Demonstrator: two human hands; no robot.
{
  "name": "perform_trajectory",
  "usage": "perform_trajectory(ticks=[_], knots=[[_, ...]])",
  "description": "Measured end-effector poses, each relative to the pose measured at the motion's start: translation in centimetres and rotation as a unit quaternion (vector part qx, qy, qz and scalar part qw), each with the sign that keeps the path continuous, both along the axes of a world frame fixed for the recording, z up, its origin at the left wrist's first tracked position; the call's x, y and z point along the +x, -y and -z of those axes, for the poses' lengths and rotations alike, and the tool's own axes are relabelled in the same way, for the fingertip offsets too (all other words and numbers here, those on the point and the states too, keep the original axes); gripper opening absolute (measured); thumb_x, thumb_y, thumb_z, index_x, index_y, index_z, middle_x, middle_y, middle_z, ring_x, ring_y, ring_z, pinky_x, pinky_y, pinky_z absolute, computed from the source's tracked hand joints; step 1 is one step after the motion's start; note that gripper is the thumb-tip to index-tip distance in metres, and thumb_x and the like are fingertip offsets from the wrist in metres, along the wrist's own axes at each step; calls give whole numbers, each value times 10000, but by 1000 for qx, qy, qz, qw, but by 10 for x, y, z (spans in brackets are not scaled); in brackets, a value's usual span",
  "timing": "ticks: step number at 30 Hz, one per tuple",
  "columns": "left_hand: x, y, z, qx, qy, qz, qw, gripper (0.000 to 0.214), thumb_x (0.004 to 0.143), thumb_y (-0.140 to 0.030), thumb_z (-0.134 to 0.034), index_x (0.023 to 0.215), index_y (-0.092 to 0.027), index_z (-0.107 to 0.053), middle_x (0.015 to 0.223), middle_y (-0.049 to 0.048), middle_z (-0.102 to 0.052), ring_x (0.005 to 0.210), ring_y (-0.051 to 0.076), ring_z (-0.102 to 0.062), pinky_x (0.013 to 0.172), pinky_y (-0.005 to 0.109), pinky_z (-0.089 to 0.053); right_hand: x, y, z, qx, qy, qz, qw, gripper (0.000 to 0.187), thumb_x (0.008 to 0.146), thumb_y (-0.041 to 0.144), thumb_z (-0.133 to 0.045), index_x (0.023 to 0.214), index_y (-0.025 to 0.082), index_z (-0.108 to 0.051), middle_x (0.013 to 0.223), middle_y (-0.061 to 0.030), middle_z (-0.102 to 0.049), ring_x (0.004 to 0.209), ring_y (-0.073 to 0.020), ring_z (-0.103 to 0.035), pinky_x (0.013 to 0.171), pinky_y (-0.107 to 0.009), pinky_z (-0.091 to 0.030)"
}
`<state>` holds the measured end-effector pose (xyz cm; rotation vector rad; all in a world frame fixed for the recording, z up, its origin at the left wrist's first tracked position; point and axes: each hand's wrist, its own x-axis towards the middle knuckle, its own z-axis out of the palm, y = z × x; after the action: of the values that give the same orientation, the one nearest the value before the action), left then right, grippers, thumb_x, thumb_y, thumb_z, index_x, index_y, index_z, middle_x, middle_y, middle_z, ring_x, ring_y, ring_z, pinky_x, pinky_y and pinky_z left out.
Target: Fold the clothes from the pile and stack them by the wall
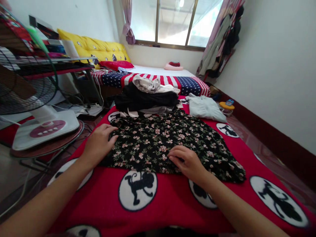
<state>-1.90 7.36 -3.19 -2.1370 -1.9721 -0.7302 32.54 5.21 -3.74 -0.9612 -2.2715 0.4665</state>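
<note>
A black garment with pink flowers (148,141) lies spread out on the red blanket (170,200), its wider end to the right. At its left edge is my left hand (100,141), thumb and fingers apart, with nothing seen in it. My right hand (189,159) rests over the near middle of the garment, fingers loosely bent and apart from the thumb. No cloth shows gripped in it. Just beyond the garment sits a heap of clothes (148,98), mostly black with a pale patterned piece on top.
A folded light-blue garment (206,107) lies at the right back of the blanket. To the left a fan (46,128) stands on a round stool (49,146) beside a desk (59,70). Behind is a bed (153,70) below the window. A wall (278,65) bounds the right.
</note>
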Motion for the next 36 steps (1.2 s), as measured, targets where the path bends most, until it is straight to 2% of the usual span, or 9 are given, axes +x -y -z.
perform_trajectory(ticks=[4,6,9,14,18,22,28,32,36], knots=[[78,-2,18,-79,61,226,969,354,936,-319,-419,1163,-202,-664,1268,69,-634,1153,194,-593,1033,334,-439,-3,-17,8,70,53,55,995,341,951,309,-490,1260,209,-595,1316,-100,-600,1225,-222,-538,1051,-410,-423],[101,-2,32,-111,14,246,963,422,952,-379,-426,1326,-235,-556,1439,56,-510,1318,226,-468,1124,424,-344,7,-19,19,76,154,75,982,535,937,404,-501,1421,183,-444,1488,-121,-433,1381,-266,-379,1123,-503,-325],[109,-2,49,-108,-59,209,970,513,947,-483,-425,1433,-319,-418,1558,25,-332,1440,279,-274,1156,556,-221,35,-11,37,62,266,123,954,706,924,532,-466,1513,196,-271,1573,-108,-266,1459,-291,-212,1145,-575,-236],[96,-1,53,-107,-68,215,968,553,953,-521,-386,1467,-320,-356,1596,44,-227,1467,284,-195,1165,571,-172,92,16,46,65,286,165,942,693,942,515,-434,1535,257,-183,1583,-85,-245,1462,-280,-204,1143,-586,-231],[72,13,38,-132,-46,321,937,686,891,-553,-507,1494,-308,-290,1619,66,-128,1470,286,-181,1181,543,-160,142,36,43,92,228,136,960,675,932,387,-505,1524,255,-211,1589,-105,-232,1433,-270,-292,1140,-519,-305],[24,35,25,-163,-89,353,917,684,848,-327,-578,1478,-339,-311,1595,29,-238,1449,270,-255,1188,543,-159,174,45,44,130,211,86,965,606,907,257,-541,1476,304,-337,1537,-71,-362,1369,-258,-413,1104,-446,-391],[-36,31,36,-151,-117,288,938,871,674,26,-411,1463,-339,-356,1557,-15,-331,1426,226,-313,1177,493,-258,150,24,45,201,218,81,951,580,874,86,-433,1402,324,-471,1545,-58,-349,1300,-253,-494,988,-423,-489],[-38,21,42,-147,-120,263,946,824,684,78,-324,1379,-327,-501,1467,-39,-474,1373,176,-407,1143,404,-353,135,7,38,196,227,53,953,478,863,59,-418,1206,304,-643,1328,-32,-609,1104,-208,-618,903,-379,-547],[-30,42,22,-202,-142,265,932,764,683,58,-356,1288,-340,-600,1382,-56,-564,1292,181,-511,1088,359,-422,142,15,27,175,203,11,963,358,862,86,-450,1026,279,-703,1146,-26,-709,1030,-197,-639,825,-315,-574]])
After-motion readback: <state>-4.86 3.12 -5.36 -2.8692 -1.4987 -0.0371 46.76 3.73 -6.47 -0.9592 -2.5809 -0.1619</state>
